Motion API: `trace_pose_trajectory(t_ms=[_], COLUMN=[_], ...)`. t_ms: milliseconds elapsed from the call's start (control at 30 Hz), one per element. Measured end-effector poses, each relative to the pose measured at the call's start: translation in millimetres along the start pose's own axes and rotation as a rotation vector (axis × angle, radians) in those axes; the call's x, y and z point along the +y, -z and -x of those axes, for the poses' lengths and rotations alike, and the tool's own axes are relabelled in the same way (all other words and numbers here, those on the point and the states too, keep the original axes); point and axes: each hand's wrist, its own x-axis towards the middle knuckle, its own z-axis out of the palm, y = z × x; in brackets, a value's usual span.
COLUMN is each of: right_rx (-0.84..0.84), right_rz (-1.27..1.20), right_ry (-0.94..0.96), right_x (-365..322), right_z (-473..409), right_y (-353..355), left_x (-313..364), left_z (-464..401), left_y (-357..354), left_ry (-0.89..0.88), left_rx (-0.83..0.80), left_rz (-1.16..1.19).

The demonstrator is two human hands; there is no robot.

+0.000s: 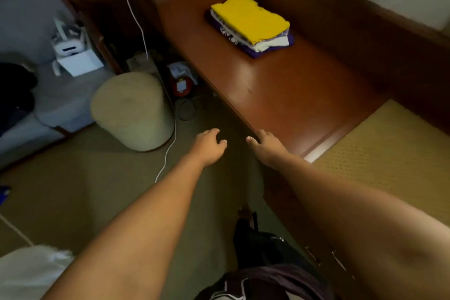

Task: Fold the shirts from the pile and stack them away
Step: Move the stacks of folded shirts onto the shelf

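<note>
Currently both hands are empty and extended forward. The left hand (210,142) hangs over the carpet with fingers loosely curled and holding nothing; the right hand (264,145) sits at the near edge of the wooden counter (287,95), fingers relaxed and spread — whether it touches the edge cannot be told.

The folded stack (250,24) lies well ahead on the counter, a yellow shirt (248,16) on top of white and purple layers. It looks square and settled. No unfolded pile can be identified with certainty; a pale cloth (29,270) at the lower left corner and a dark garment (265,282) at the bottom edge are candidates, both blurred.

Judged step: between shirts — fetch the next one.

Procedure:
1. Take one garment only, gripping it at both shoulders so that it hangs flat.
2. Lay it on the bare counter surface near the edge, clear of the stack.
3. Smooth it before folding; match the fold to the outline of the yellow shirt.
4. Carry it with both hands underneath and set it down squarely, so the stack does not lean.

Keep clear of the white cable (168,151) beside the beige stool (132,111).
</note>
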Motion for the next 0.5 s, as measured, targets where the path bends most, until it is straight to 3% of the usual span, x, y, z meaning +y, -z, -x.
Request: trace_pose_trajectory(t_ms=[500], right_rx=[0.04], right_rz=[-0.053], right_ry=[-0.23], right_x=[-93.4], right_z=[-221.7], right_y=[81.2], left_x=[4.0], left_z=[-259.4], left_y=[120.5], left_ry=[-0.073], left_rx=[-0.146], left_rz=[-0.025])
